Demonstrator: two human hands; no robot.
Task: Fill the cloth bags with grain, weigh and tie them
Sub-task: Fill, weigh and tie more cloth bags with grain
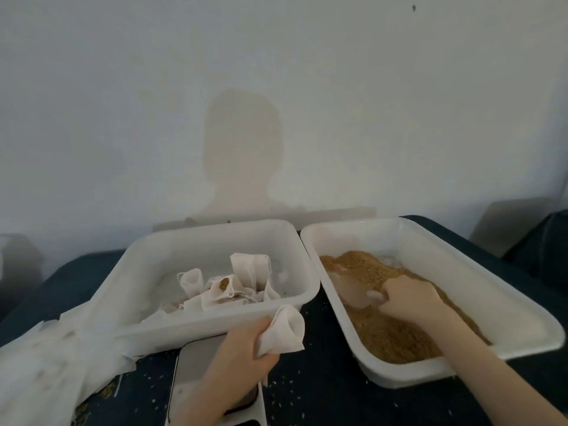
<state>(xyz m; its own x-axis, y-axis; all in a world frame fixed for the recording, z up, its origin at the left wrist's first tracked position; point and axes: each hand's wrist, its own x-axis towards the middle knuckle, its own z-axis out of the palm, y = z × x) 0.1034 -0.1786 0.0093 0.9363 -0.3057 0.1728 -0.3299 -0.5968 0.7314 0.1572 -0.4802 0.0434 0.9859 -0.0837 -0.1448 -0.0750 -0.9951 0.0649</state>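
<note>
A cloth bag is being gripped in the left hand, fingers curled round its lower part, its open mouth turned up and to the right — toward the grain tray. The bag is being held over the dark table, in the gap between the two white trays, just above the scale. The right hand is being worked into the grain, fingers curled down into the heap; whether grain or a scoop is being held there cannot be told. The bag is lying to the left of that hand and nearer the body, so a short sweep leftward over the tray's rim is judged to be what the filling is turning on. In the left tray loose bags are being kept — one showing brown grain at its mouth, the others looking slack. Spilled grains are lying scattered on the table, and crumpled white sheeting is being left at the far left.
</note>
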